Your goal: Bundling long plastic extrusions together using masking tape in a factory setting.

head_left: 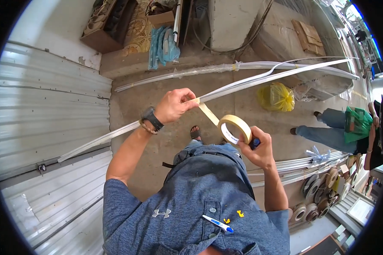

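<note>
– So, which containers are about?

– Near the top, a cardboard box [161, 18] with dark stuff in it, and a wooden rack [100, 39] holding pale pieces. A tied yellow bag [276, 97] sits on the floor [170, 148], and another person [325, 136] at the right has a green bag [356, 127].

– And the hands?

– The left hand [174, 104] is out ahead, back of the hand up, its grip pinching the long white strips [259, 81] and the end of the tape [209, 113]. The right hand [261, 148] is lower and nearer the body, thumb and fingers clasping the tape roll [242, 123] by its edge.

– Where's the roll exactly?

– In front of the waist, to the right of the left hand, with the tape running taut between it and the strips.

– Anything hard to make out?

– Fingers cover most of a dark blue thing [255, 143] in the right hand, the yellow bag's contents can't be told, and the other person is cut off by the rim
</note>
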Available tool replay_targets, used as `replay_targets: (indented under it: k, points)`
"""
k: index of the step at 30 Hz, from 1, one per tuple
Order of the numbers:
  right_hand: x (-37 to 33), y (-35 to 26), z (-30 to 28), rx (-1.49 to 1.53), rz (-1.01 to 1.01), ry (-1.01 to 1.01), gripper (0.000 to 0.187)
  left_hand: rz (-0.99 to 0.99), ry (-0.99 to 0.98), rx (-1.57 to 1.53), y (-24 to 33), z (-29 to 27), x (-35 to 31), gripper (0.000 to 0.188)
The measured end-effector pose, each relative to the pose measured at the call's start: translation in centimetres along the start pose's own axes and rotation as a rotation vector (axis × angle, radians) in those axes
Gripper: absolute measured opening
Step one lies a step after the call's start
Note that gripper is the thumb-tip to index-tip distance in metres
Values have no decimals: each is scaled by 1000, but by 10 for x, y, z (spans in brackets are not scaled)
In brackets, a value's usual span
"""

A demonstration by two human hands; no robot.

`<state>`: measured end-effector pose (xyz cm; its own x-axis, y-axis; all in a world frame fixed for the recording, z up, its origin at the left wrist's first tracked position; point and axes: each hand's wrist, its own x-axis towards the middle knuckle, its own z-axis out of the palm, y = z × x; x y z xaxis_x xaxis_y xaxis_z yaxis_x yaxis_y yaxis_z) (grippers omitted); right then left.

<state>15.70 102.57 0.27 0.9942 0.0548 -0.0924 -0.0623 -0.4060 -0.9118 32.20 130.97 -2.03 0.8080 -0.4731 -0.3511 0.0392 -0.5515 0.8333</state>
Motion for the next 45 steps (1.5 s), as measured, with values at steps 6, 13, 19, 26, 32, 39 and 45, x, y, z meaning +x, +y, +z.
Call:
replay_targets:
  k: [6, 13, 19, 26, 32, 39, 45]
  points:
    - [13, 126, 42, -126, 72, 5, 26, 283, -88, 204, -9, -6, 9, 36]
    - [87, 137, 116, -329, 30, -321, 51, -41, -169, -45, 20, 12, -13, 23]
    - [163, 110, 165, 3, 19, 66, 51, -199, -158, -172, 25, 43, -42, 39]
    - [195, 103, 182, 688, 84, -232, 37, -412, 36, -758, 1, 55, -45, 51]
    - [163, 143, 209, 432, -490, -181, 34, -396, 188, -750, -3, 57, -38, 55]
    - [119, 117, 150, 44, -617, -141, 49, -444, 10, -667, -40, 57, -33, 40]
    - [13, 226, 67, -237, -226, 329, 38, -342, 117, -673, -26, 66, -36, 38]
